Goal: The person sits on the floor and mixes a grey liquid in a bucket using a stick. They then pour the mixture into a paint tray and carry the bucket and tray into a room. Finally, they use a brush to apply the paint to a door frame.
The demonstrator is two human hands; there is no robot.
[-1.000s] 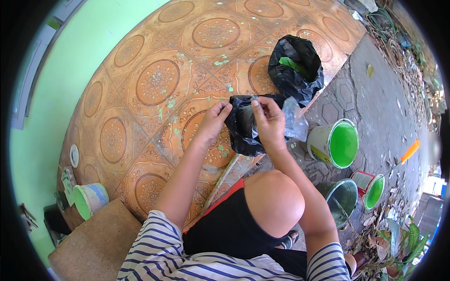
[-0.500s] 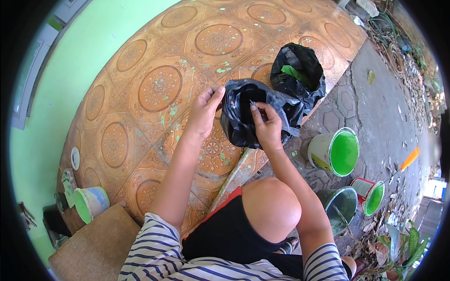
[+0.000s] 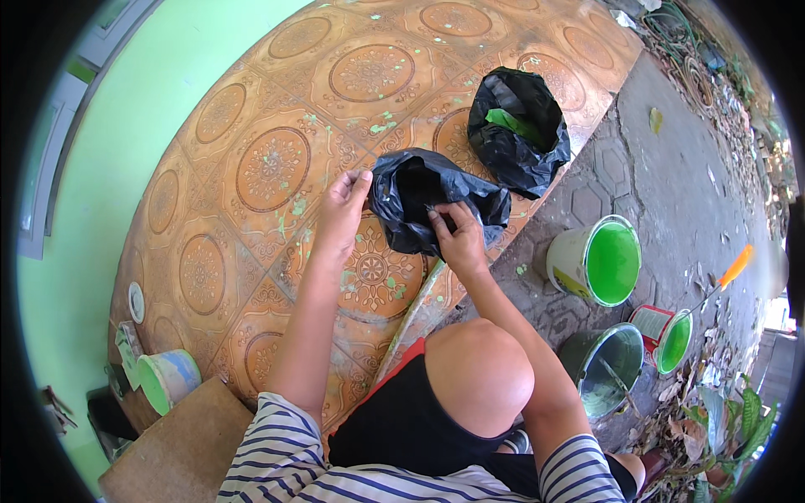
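A black plastic bag [image 3: 436, 180] with its mouth spread wide stands over the tiled floor in front of me. My left hand [image 3: 342, 210] pinches the bag's rim on its left side. At the near right rim, my right hand [image 3: 461, 239] has thumb and fingers closed on the plastic. The inside of the bag is dark, and I cannot make out what is in it. Just beyond it to the right stands a second black plastic bag [image 3: 537, 168], its mouth open and something bright green inside.
To the right stand a white bucket of green paint [image 3: 563, 260], a dark bucket [image 3: 579, 356] with a stick in it, and a red can [image 3: 647, 323] with green paint. An orange-handled tool [image 3: 736, 267] rises near the can. A paint-stained tub [image 3: 180, 373] and a brown board [image 3: 180, 440] lie left.
The bag and both hands appear a little lower and further left. A gap of tile shows more clearly between the two bags. Both hands keep their hold.
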